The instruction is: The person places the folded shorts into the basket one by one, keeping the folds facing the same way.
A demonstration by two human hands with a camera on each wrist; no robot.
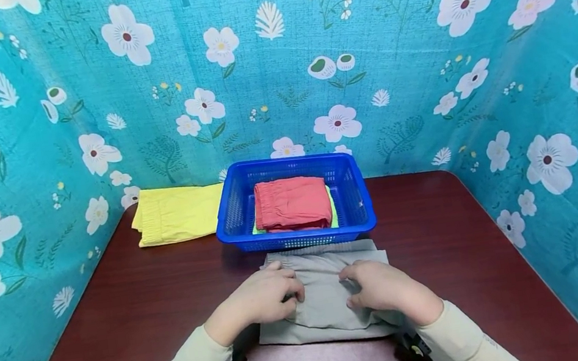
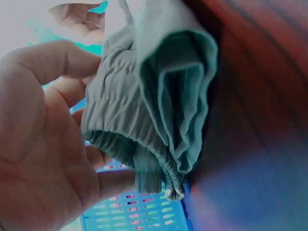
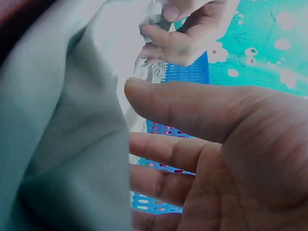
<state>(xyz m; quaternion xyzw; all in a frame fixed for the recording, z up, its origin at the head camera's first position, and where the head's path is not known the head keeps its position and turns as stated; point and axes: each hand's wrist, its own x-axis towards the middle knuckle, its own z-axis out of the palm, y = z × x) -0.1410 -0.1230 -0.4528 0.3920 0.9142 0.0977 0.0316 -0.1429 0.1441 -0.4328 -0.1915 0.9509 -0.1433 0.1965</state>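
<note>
A folded pair of grey elastic-waist pants (image 1: 324, 296) lies on the table in front of the basket. My left hand (image 1: 265, 295) rests on the left part of it, fingers loosely bent. In the left wrist view, the gathered waistband (image 2: 115, 101) and stacked folds sit right at the thumb and fingers. My right hand (image 1: 384, 287) touches the right part of the pants with relaxed, spread fingers. Its thumb (image 3: 168, 103) shows apart from the other fingers in the right wrist view, with the fingertips hidden behind the cloth.
Just beyond the pants stands a blue plastic basket (image 1: 300, 242). Inside it, a folded red garment (image 1: 294, 201) lies on a light green one (image 1: 333, 214). A folded yellow garment (image 1: 183, 214) is left of the basket. Floral curtains (image 1: 275, 83) surround the brown table (image 1: 440, 233).
</note>
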